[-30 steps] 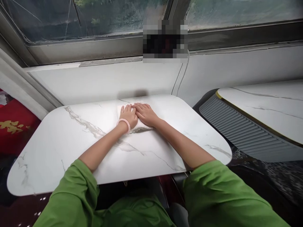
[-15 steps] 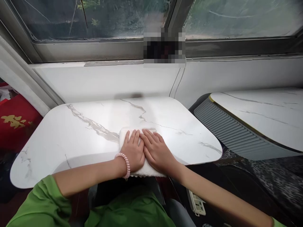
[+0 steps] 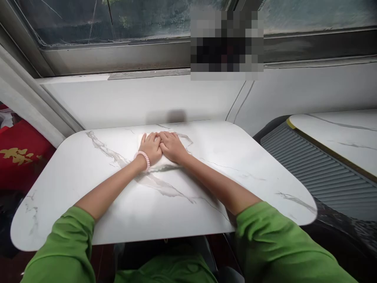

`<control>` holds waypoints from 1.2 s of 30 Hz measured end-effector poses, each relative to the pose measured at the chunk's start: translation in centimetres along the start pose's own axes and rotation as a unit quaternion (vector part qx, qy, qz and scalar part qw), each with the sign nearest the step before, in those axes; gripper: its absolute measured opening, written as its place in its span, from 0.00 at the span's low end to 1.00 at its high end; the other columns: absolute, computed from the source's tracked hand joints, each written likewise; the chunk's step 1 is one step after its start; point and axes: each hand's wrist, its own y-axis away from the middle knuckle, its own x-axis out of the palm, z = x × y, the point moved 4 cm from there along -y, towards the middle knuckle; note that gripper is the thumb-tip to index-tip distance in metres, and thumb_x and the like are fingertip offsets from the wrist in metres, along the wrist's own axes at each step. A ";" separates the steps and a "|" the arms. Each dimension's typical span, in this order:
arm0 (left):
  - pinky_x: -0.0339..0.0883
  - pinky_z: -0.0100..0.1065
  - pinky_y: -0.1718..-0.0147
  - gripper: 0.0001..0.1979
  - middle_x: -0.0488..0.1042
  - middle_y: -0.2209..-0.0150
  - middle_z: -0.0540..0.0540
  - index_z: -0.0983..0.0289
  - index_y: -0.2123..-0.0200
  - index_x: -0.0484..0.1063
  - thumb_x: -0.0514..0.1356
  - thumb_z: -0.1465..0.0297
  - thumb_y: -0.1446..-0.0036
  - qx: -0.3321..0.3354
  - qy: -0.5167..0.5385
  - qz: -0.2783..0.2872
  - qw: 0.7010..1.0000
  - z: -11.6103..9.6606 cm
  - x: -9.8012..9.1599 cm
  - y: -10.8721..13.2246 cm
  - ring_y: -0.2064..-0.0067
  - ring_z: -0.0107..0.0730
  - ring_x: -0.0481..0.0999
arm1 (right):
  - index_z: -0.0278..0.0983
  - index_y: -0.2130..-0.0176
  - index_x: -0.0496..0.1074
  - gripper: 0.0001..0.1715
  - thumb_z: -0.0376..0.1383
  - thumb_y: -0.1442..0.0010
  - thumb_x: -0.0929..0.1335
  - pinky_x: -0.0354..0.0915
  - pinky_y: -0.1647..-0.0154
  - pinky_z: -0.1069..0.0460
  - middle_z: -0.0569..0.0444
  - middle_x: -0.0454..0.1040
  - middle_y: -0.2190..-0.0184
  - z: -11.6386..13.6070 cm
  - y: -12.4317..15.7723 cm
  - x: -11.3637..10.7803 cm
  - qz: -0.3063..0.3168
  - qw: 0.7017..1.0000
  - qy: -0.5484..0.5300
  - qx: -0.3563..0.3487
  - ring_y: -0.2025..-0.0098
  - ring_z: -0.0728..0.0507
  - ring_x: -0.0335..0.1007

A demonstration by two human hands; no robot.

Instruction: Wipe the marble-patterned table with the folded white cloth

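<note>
Both hands press side by side on a folded white cloth (image 3: 166, 163) near the far edge of the white marble-patterned table (image 3: 123, 220). My left hand (image 3: 151, 148), with a pink coiled band at the wrist, lies on the cloth's left part, fingers spread a little and pointing away from me. My right hand (image 3: 173, 147) rests flat on the right part and touches the left one at the thumbs. Most of the cloth is hidden under the hands.
A white wall and a window (image 3: 132, 19) stand behind the table. At the left are a curtain (image 3: 26, 90) and a red bag (image 3: 26, 153). A second marble-topped piece (image 3: 344, 133) with a ribbed grey side is at the right.
Both hands and the cloth have moved forward, away from the table's near edge towards the wall. The view has shifted slightly.
</note>
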 end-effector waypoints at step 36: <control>0.44 0.50 0.32 0.23 0.62 0.34 0.63 0.67 0.39 0.63 0.48 0.73 0.36 0.028 -0.022 -0.011 0.999 -2.6 -0.4 5.2 0.32 0.44 0.57 | 0.32 0.42 0.65 0.26 0.31 0.36 0.55 0.50 0.33 0.40 0.41 0.67 0.39 3.0 6.5 -0.8 -0.027 0.996 0.077 0.040 0.36 0.37 0.58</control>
